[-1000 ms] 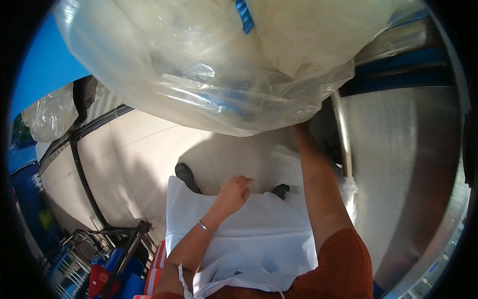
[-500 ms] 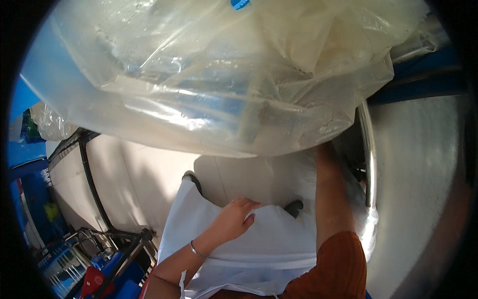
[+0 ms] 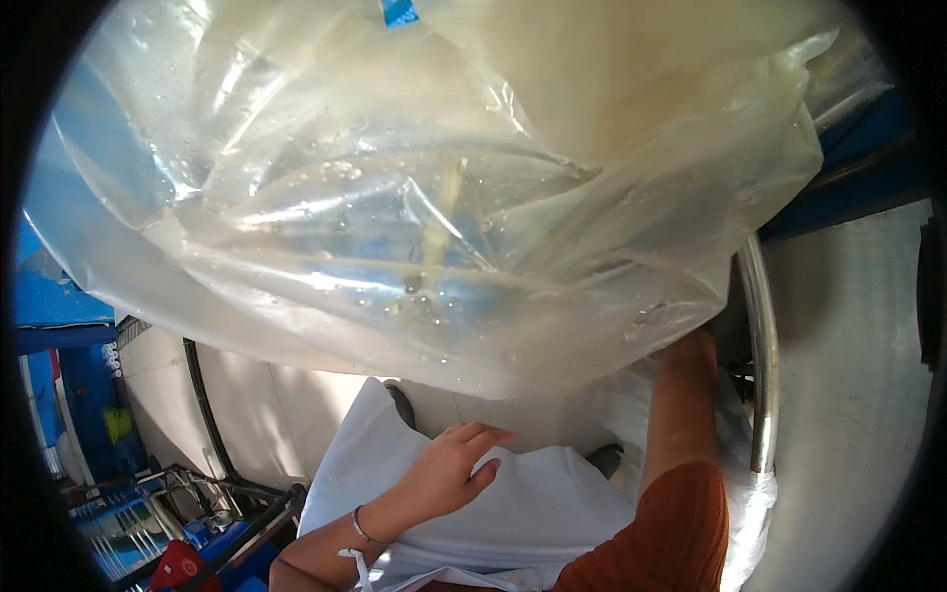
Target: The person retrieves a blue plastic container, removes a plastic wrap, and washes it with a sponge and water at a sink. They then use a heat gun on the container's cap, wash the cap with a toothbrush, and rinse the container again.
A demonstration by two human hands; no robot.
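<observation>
Wearing rust-brown sleeve [image 3: 651,538] on R arm & white apron [image 3: 533,493], w/ white tie [image 3: 357,564] dangling nr L wrist. Holding L hand [image 3: 456,472] just above apron, back of hand up, fingers slightly bent, thumb apart from them, gripping nothing; wearing silver-col. bracelet [image 3: 365,525] on same wrist. Reaching fwd w/ R forearm [image 3: 683,409] to lower R edge of plastic bag [image 3: 473,217]; hiding R hand behind it, so can't tell if clamped on bag or just touching. Having hands well apart.

Seeing bag across upper pt of view, ahead of hands: v. large, translucent, bulging, yellowish up top, shiny & creased, w/ pale specks & small blue label [image 3: 400,12] at top. Can't make out contents.

Seeing beneath: dark shoes [image 3: 607,460] on pale floor tiles [image 3: 296,409]. To R: upright metal pole [image 3: 760,365], clear plastic sheeting [image 3: 750,523] bunched nr its lower end, smooth grey surface [image 3: 838,345] alongside. To L: black frame [image 3: 202,405], w/ red item [image 3: 178,565] nr its lower end. Farther off, blue panel [image 3: 59,296] at L edge & yellow-green patch [image 3: 118,424], too small to ID.
</observation>
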